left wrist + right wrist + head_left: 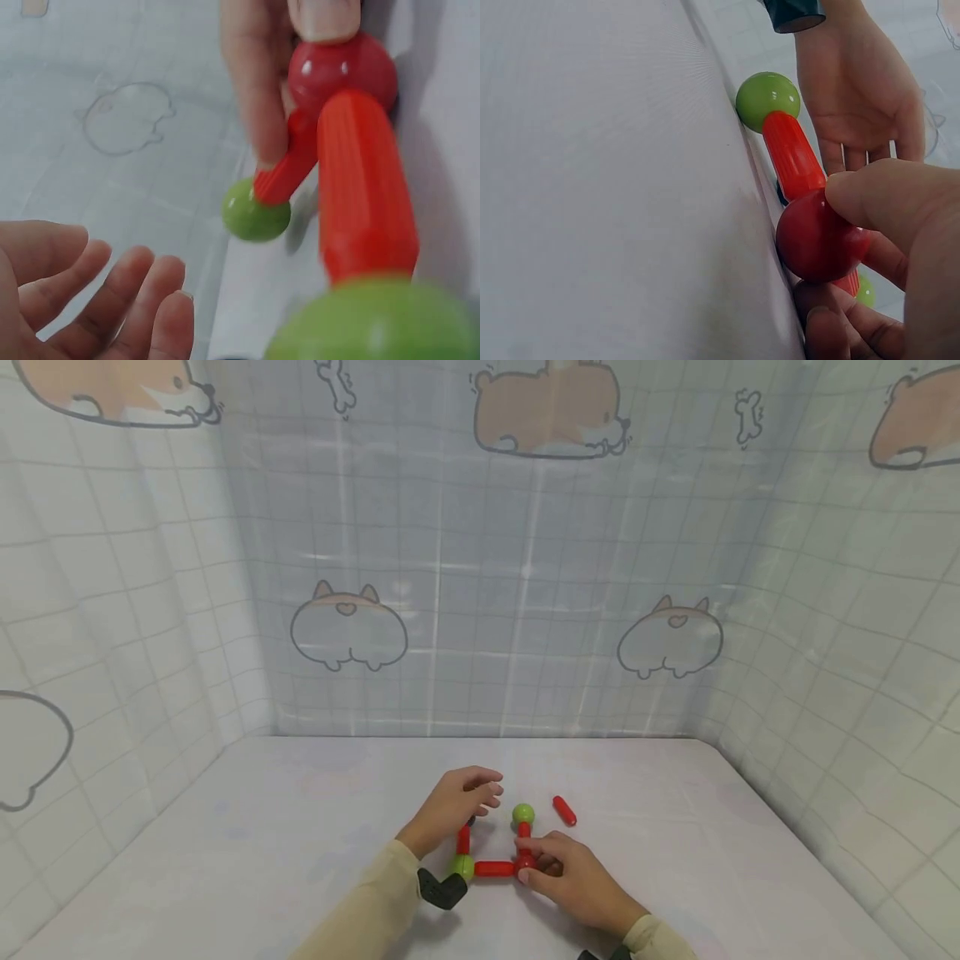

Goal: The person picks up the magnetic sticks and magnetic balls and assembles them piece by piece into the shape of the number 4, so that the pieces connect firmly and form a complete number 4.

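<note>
Red rods and coloured balls are joined into a three-sided frame on the table. My right hand point(573, 872) holds its red corner ball point(525, 863), thumb on the ball and a finger along the rod that runs to the far green ball point(523, 814). Another red rod point(494, 868) links the red ball to a nearer green ball point(463, 867). From there a left-side rod point(463, 841) leads to a dark ball, mostly hidden under my left hand point(456, 799). That hand hovers with loosely bent fingers, nothing between them; the left wrist view shows its fingers point(112, 300) apart from the frame.
A loose red rod point(564, 811) lies to the right of the far green ball. The white table point(300, 827) ends at a hanging sheet point(480, 677) with a grid and dog drawings, which also encloses both sides.
</note>
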{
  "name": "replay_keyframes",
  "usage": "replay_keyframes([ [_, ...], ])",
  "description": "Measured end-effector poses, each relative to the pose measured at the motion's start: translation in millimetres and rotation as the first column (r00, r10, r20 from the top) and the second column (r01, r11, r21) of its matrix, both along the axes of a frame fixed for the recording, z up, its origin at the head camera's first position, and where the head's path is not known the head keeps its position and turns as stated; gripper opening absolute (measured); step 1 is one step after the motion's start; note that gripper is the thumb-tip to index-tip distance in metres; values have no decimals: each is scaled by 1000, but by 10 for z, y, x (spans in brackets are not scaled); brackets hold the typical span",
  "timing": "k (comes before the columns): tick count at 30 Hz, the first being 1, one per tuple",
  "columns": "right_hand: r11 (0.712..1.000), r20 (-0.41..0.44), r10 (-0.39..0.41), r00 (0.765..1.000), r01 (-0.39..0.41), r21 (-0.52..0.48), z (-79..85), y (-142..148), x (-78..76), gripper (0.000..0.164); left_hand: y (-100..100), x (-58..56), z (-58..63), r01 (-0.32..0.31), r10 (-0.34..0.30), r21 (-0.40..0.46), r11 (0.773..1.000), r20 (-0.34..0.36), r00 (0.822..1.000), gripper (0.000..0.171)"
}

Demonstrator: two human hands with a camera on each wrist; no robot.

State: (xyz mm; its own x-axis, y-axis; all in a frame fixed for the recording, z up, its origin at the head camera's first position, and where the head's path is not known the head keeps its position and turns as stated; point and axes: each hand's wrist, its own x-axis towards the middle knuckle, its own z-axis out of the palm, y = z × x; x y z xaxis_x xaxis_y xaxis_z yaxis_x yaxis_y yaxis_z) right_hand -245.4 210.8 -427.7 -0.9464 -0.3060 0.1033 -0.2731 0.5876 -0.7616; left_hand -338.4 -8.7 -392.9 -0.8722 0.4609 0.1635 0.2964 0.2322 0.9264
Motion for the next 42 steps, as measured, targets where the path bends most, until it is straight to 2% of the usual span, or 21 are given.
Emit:
replay_keyframes([
  [4, 1000, -5, 6, 1000, -6, -1, -5, -28, -6, 46, -170, -59, 15, -38, 38, 16, 999, -20, 999, 28],
  [8, 1000, 2, 7, 1000, -7, 0, -15, -53, -10, 47, -333, -109, 18, -117, 117, 27, 993, -5, 993, 28],
  [11, 1000, 11, 5, 1000, -5, 0, -25, -62, -15, 48, -425, -117, -4, -162, 162, 37, 986, 0, 987, 27],
  [15, 1000, 17, -8, 1000, 8, 1, -23, -63, -25, 48, -504, -81, -34, -174, 174, 41, 984, 5, 985, 27],
  [23, 1000, 10, -16, 1000, 16, -4, 3, -57, -7, 49, -635, 96, -97, -179, 179, -74, 981, -13, 984, 32],
  [31, 999, 36, -18, 999, 20, -41, -8, -35, 12, 48, -650, 347, -150, -134, 128, -162, 978, -45, 991, 28],
  [37, 994, 72, -32, 997, 39, -98, -27, 52, -41, 45, -603, 514, -159, -169, 159, -208, 964, -64, 985, 25],
  [42, 989, 90, -23, 996, 36, -146, -18, 112, -66, 40, -587, 588, -221, -184, 175, -227, 956, -61, 983, 22],
])
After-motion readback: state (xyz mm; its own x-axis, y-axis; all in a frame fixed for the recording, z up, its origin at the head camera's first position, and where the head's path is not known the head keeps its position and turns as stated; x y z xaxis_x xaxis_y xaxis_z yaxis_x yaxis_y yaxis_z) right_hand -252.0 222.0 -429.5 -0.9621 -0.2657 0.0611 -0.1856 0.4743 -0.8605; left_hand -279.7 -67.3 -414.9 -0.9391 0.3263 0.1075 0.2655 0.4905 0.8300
